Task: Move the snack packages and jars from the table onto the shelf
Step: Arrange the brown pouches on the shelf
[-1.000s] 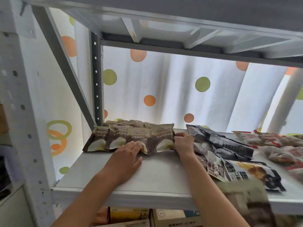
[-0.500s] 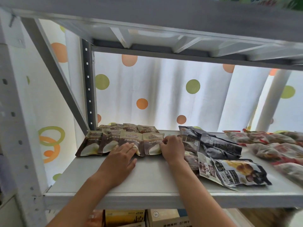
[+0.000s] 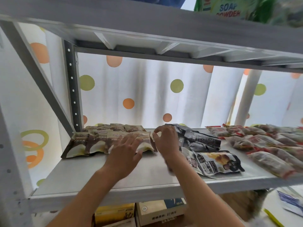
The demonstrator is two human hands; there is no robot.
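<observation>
A row of brown-and-cream snack packets (image 3: 85,145) lies overlapped at the left back of the grey shelf (image 3: 147,179). My left hand (image 3: 126,149) lies flat with spread fingers over the right end of that row, touching the packets. Just right of the row my right hand (image 3: 165,140) hovers, fingers loosely curled and thumb apart, holding nothing. Black snack bags (image 3: 200,140) lie right beside my right hand, with a black chestnut bag (image 3: 218,163) in front of them. Several red-trimmed packets (image 3: 270,145) fill the shelf's right end.
The shelf above hangs low and carries a green soap powder bag (image 3: 229,7). A perforated grey upright (image 3: 72,86) and a diagonal brace bound the left side. Cardboard boxes (image 3: 157,212) stand on the level below. A dotted curtain hangs behind.
My left hand slid forward from the bare shelf onto the brown packets. My right hand let go of the rightmost packet's edge and lifted a little. The view tilted upward.
</observation>
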